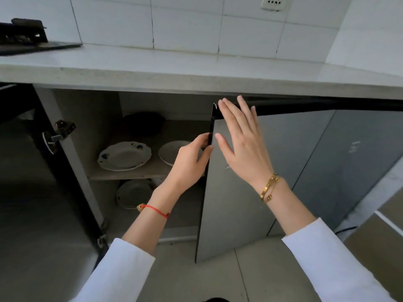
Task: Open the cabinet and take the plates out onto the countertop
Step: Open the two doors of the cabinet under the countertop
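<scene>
The cabinet under the white countertop (152, 62) stands open on its left side. My left hand (192, 162) grips the free edge of the grey right door (235, 203), which is swung partly outward. My right hand (242, 142) lies flat and open against that door's front face. On the upper shelf (122, 174) rest a scalloped white plate with blue flowers (124, 156) and a plain white plate (170, 152), the latter partly hidden by my left hand. A third plate (133, 194) sits on the level below.
The left door (26, 192) hangs wide open, its hinges (60, 132) showing. A dark object (142, 123) sits at the shelf's back. A black stove (24, 35) stands on the countertop's far left. More grey doors (349, 160) continue right; cardboard boxes (381, 240) stand at lower right.
</scene>
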`<state>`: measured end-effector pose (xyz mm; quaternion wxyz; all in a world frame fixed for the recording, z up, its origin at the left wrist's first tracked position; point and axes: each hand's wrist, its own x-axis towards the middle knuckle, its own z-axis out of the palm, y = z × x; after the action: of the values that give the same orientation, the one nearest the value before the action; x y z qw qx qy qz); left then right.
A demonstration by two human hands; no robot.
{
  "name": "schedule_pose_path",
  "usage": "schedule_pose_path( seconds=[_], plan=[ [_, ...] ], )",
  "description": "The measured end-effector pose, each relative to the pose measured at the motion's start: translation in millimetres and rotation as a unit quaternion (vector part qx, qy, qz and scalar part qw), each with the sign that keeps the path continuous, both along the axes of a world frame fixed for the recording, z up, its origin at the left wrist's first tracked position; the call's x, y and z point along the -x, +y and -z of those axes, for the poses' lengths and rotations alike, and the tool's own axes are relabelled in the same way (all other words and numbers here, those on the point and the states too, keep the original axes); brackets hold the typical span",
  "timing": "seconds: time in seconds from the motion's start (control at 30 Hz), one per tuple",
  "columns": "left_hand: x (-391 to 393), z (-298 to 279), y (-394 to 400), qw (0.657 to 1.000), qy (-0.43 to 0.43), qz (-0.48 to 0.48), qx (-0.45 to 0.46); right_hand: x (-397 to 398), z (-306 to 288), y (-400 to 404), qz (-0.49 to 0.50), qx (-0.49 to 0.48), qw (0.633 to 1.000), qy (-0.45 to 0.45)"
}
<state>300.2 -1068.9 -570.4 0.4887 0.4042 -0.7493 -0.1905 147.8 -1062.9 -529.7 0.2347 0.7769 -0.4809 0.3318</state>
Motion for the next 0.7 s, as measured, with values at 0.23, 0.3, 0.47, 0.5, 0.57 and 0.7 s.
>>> schedule_pose_path(
  seconds=[0.23, 0.3, 0.47, 0.5, 0.57, 0.7],
  plan=[
    [2.3, -5.5, 31.9, 0.999, -0.028, 0.013, 0.038, 12.1, 5.2, 30.3, -0.019, 0.053, 0.998, -0.03],
    [3.2, -7.9, 37.8, 0.998, -0.046, 0.024, 0.041, 18.7, 7.9, 38.3, -0.016, 0.066, 0.997, -0.03],
    [8.6, -10.9, 50.5, 0.994, -0.068, 0.055, 0.063, 34.4, 10.7, 57.6, -0.009, 0.084, 0.996, -0.025],
    [11.1, -10.7, 53.8, 0.993, -0.068, 0.058, 0.073, 37.0, 10.7, 62.6, -0.009, 0.087, 0.996, -0.028],
    [16.9, -9.1, 61.1, 0.992, -0.065, 0.065, 0.092, 42.1, 10.2, 73.3, -0.01, 0.094, 0.995, -0.032],
    [33.9, -0.5, 76.7, 0.989, -0.046, 0.069, 0.126, 57.1, 8.1, 99.7, -0.006, 0.116, 0.993, -0.036]
  ],
)
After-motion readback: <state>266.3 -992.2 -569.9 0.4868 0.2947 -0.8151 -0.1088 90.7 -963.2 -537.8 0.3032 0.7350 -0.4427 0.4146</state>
